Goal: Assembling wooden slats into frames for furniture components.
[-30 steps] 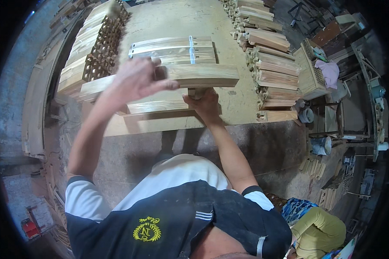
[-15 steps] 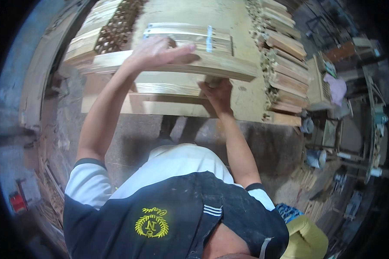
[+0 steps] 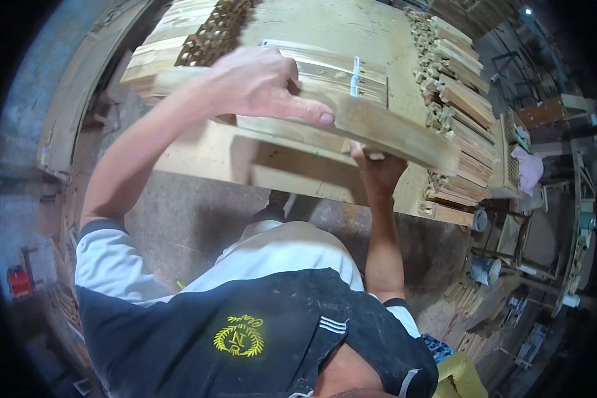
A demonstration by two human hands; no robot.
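A long pale wooden beam [image 3: 404, 136] slants across the middle of the frame, above the counter [image 3: 378, 20], its right end lower and blurred. The left hand [image 3: 262, 86], just above centre, is clamped over the beam, thumb along the near side and fingers bent over the far side. The right hand [image 3: 382, 174] is well apart from it, below the beam and right of centre, closed around a short wooden piece [image 3: 376, 156] at the beam's underside (whether the two are joined, I cannot tell).

Behind the beam lie flat boards [image 3: 318, 56] with a whitish strip [image 3: 356, 69] across them. Stacked wood pieces [image 3: 169, 46] fill the upper left, and more wood pieces [image 3: 467, 109] line the upper right, near a pink cloth [image 3: 529, 169].

For writing, a yellow emblem [image 3: 239, 338], wreath-shaped with lettering, is stitched on the dark part of the shirt [image 3: 159, 338] at the bottom of the frame.
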